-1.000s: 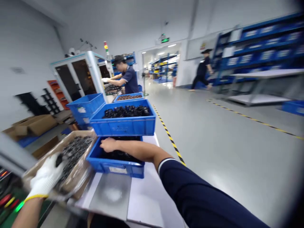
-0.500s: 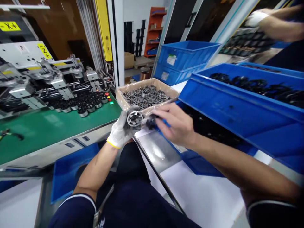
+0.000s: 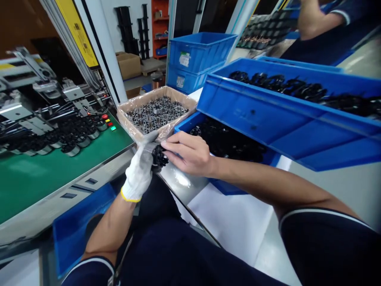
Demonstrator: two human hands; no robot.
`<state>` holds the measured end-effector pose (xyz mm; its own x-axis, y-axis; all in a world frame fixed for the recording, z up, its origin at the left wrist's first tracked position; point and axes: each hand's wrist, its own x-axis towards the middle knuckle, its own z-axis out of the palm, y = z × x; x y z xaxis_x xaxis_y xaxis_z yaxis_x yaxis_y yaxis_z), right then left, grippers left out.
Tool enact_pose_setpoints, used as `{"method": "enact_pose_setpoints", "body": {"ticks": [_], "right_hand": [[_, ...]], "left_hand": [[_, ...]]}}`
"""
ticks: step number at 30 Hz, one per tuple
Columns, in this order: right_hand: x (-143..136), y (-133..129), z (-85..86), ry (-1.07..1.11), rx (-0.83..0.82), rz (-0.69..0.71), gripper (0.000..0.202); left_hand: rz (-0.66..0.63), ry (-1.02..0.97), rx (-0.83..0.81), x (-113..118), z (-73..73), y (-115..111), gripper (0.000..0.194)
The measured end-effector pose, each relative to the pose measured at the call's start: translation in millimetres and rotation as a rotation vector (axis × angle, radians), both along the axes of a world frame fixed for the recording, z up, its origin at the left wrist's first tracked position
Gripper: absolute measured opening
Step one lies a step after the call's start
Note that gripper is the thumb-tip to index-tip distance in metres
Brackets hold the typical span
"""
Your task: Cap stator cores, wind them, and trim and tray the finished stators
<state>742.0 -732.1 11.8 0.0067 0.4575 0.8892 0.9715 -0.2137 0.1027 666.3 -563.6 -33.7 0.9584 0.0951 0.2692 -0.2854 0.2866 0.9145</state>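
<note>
Two hands meet at frame centre; gloved left hand [image 3: 139,169] and bare right hand [image 3: 187,153] both pinch one black part [image 3: 160,157]; cardboard box [image 3: 127,119] of metal rings just above; blue bin [image 3: 220,186] right of them

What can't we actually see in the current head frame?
- Black part between left hand and right hand: mostly covered by the fingers, shape unclear.
- Lower blue bin: far end hidden under the upper blue bin.
- Labels on the stacked blue crates: too small to read.
- Co-worker's arm: cut by the top edge.
- Parts in the cardboard box: too small to count.
</note>
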Motion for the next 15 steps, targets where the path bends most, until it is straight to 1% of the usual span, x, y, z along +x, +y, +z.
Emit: {"method": "enact_pose_setpoints", "body": {"ticks": [3,5,11,13,15], "right_hand": [[-2,-2,0.1,-0.018,-0.017,-0.003,0.01],[-3,-3,0.0,-0.022,-0.039,-0.012,0.011],[-5,0,-1.0,0.016,-0.023,-0.015,0.007],[-5,1,-2.0,0.011,-0.034,-0.008,0.009],[-4,1,-3.5,0.006,-0.034,-0.007,0.01]], "left_hand": [[-0.008,-0.077,0.18,-5,-0.7,7,0.079],[-0.016,-0.069,0.261,-8,1.0,11,0.083],[0.004,-0.029,0.301,-9,8.4,16,0.071],[0.0,-0.019,0.327,-8,8.7,15,0.07],[-0.02,0.018,0.326,-6,6.0,14,0.068]]}}
